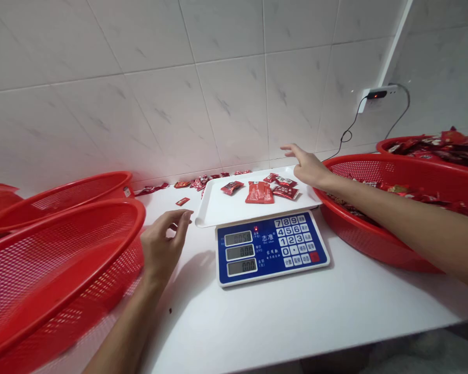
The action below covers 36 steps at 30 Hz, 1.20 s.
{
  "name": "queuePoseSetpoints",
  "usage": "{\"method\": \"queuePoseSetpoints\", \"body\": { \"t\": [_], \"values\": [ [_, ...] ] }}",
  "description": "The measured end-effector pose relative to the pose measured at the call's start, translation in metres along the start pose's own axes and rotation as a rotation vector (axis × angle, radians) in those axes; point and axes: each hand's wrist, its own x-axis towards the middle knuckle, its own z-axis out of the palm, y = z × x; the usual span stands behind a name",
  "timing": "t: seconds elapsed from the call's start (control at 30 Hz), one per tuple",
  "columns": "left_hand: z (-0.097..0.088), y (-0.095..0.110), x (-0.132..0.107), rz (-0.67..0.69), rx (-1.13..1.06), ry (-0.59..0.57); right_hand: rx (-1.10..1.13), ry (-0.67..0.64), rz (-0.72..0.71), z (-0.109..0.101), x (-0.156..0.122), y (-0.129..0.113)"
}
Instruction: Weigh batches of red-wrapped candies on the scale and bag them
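Note:
A blue-faced electronic scale (271, 246) stands on the white counter with a white tray (222, 208) on top. Several red snack packets (259, 192) lie on the tray. My right hand (306, 166) hovers over the tray's far right corner, fingers spread, holding nothing. My left hand (164, 244) floats above the counter just left of the tray, fingers loosely curled and apart, empty. A small red packet (182, 201) lies on the counter near it.
Two empty red mesh baskets (54, 259) sit at the left. Two red baskets (398, 208) with packets sit at the right. More loose packets (198, 182) line the tiled wall. A wall socket (374, 96) with a black cable is at upper right.

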Motion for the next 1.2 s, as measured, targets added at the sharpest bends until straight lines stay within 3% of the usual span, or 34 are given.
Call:
{"method": "queuePoseSetpoints", "body": {
  "t": [0.13,0.83,0.9,1.03,1.13,1.2],
  "values": [
    [0.001,-0.001,-0.001,0.008,-0.002,0.000,-0.004,0.050,-0.040,0.000,0.003,0.005],
    [0.001,-0.001,-0.001,0.003,0.024,-0.006,-0.092,-0.049,-0.003,0.003,0.001,0.000],
    [0.001,0.000,-0.001,0.003,0.021,-0.005,-0.042,-0.127,0.039,-0.008,0.008,0.003],
    [-0.002,0.003,0.001,-0.009,0.041,0.014,0.065,-0.456,0.254,-0.055,0.026,0.030],
    [-0.002,0.002,0.003,0.028,0.069,0.039,-0.046,-0.481,0.363,-0.088,0.024,0.054],
    [0.000,0.000,0.004,0.042,0.075,0.045,-0.123,-0.543,0.369,-0.096,0.017,0.062]
  ]
}}
